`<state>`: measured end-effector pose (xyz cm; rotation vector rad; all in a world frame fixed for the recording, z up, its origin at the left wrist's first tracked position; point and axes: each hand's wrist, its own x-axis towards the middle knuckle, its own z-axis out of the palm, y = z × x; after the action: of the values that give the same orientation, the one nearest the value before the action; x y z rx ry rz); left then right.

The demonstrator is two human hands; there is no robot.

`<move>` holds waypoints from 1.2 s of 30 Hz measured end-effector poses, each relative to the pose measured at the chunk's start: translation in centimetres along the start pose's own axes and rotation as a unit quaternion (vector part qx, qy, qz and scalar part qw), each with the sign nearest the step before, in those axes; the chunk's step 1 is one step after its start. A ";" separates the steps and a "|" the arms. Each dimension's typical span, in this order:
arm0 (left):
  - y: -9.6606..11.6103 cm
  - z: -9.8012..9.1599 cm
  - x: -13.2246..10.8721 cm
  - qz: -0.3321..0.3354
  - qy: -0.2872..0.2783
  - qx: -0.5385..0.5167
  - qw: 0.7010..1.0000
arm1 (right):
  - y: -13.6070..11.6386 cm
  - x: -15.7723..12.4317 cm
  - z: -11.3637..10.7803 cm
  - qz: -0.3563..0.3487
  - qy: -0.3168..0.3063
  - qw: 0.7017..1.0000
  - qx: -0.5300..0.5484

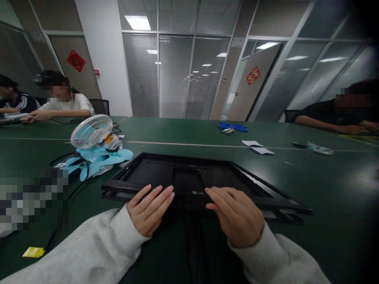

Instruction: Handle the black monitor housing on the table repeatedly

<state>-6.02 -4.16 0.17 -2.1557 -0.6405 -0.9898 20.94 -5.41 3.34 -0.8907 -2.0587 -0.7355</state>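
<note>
A black monitor frame (142, 185) with an LG logo lies tilted in front of me, its near edge toward my body. A second dark layer shows just beneath that edge. My left hand (149, 213) grips the near edge left of the logo, fingers stretched together over the top, thumb hidden. On the other side of the logo, my right hand (237, 215) pinches the same edge, fingers above and thumb tip below. Under the frame, a dark post (194, 248) runs toward me, its details lost in shadow.
On the left are a white fan grille (91, 132), blue fan blades (97, 159) and a cable with a yellow tag (33, 252). Blue gloves (233, 127) and white papers (258, 147) lie farther back on the green table (166, 132). People sit at both sides.
</note>
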 end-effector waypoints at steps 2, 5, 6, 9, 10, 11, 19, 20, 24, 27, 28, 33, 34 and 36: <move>0.0 0.1 -0.1 -0.001 0.000 -0.002 1.000 | -0.2 0.0 0.0 0.002 -0.005 1.000 0.002; 0.0 0.2 -0.1 -0.005 0.003 -0.005 1.000 | -0.3 0.0 0.1 0.003 -0.010 1.000 -0.003; 0.0 0.2 -0.1 -0.006 0.004 -0.006 1.000 | -0.4 0.0 0.1 0.003 -0.009 1.000 -0.004; 0.0 0.2 -0.2 -0.004 0.003 -0.008 1.000 | -0.6 0.0 0.3 0.004 -0.010 1.000 0.002; -0.1 0.1 -0.2 -0.003 0.001 -0.008 1.000 | -0.7 0.0 0.3 0.003 -0.011 1.000 0.004; -0.1 0.1 -0.3 -0.002 -0.001 -0.008 1.000 | -0.7 0.0 0.4 0.003 -0.012 1.000 0.004; -0.2 0.3 -0.5 0.003 -0.008 -0.021 1.000 | -0.7 -0.3 0.4 0.001 -0.019 1.000 0.011; -0.2 0.3 -0.5 0.005 -0.005 -0.023 1.000 | -0.7 -0.3 0.4 -0.002 -0.020 1.000 0.014; -0.2 0.4 -0.6 0.000 0.003 -0.020 1.000 | -0.5 -0.8 0.5 -0.007 -0.017 1.000 0.023; -0.1 0.4 -0.6 -0.005 0.011 -0.018 1.000 | -0.4 -1.0 0.6 -0.005 -0.017 0.999 0.030; -0.1 0.4 -0.6 -0.006 0.010 -0.019 1.000 | -0.4 -1.1 0.5 -0.004 -0.019 0.999 0.031; -0.1 0.5 -0.5 -0.014 -0.008 -0.012 1.000 | -0.6 -1.0 0.4 -0.002 -0.028 0.999 0.042; 0.0 0.5 -0.5 -0.016 -0.013 -0.012 1.000 | -0.6 -1.0 0.3 -0.003 -0.029 0.999 0.044; 0.0 0.6 -0.6 -0.020 -0.019 -0.016 0.999 | -0.7 -0.8 0.3 -0.002 -0.027 0.998 0.048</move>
<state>-6.10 -3.84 -0.58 -2.2026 -0.6921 -0.9886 20.65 -5.86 2.33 -0.8614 -2.1249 -0.6139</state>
